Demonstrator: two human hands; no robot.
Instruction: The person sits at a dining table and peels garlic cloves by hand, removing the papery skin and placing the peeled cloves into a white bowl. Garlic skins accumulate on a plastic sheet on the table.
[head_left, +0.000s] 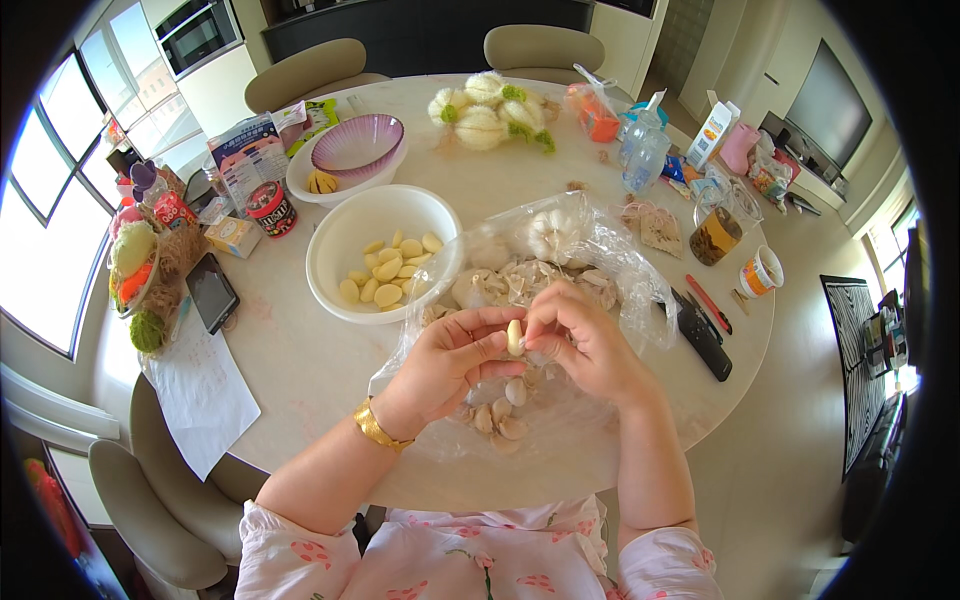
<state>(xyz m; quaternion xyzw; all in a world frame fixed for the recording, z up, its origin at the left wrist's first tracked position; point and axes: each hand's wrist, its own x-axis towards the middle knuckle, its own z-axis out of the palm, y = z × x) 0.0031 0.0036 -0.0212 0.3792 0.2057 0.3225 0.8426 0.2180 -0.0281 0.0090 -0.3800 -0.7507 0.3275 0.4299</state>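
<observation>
Between my two hands is a pale peeled garlic clove (515, 337). My left hand (457, 352), with a gold bracelet at its wrist, grips it from the left. The fingertips of my right hand (581, 341) pinch at its right side. Under them a clear plastic bag (637, 277) lies spread, with garlic bulbs (553, 234) and papery skins on it. Several unpeeled garlic cloves (513, 428) lie on the bag nearer to me. A white bowl (324, 259) with several peeled cloves stands to the left, beyond my left hand.
Right of the bag lie a black remote control (703, 341) and a red-handled tool (709, 304). A glass jug (716, 232) and a paper cup (761, 271) stand near the right edge. A phone (213, 292) and paper sheet (202, 397) lie left; a second bowl (300, 169) holds a purple dish.
</observation>
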